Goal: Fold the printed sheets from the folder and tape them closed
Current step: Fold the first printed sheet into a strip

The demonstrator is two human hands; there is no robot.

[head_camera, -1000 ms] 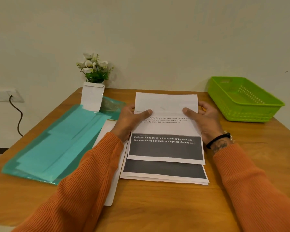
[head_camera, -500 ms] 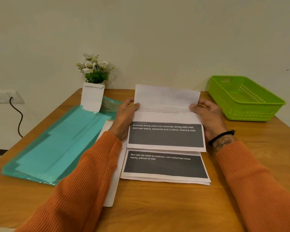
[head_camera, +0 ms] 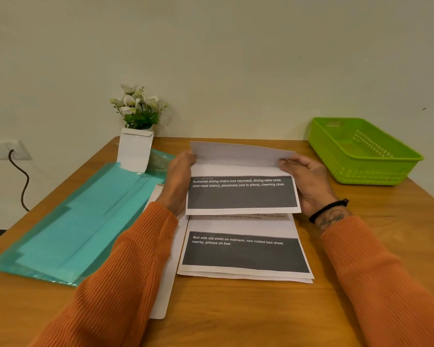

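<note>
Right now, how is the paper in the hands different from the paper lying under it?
The top sheet is pinched by the left hand and right hand, its far edge bent over; the lower sheet lies flat on the table. Their captions differ: dining chairs versus bed. Both have dark bands with white text.

Your top sheet is white with a dark grey printed block near its lower edge; its far flap is folded up and toward you, blank side showing, covering most of the small print above the block. It lies raised over the stack of sheets (same layout, a grey block with white text), which rests flat on the bench. To your left, the teal translucent folder lies flat and slantwise, well apart from the stack.
</note>
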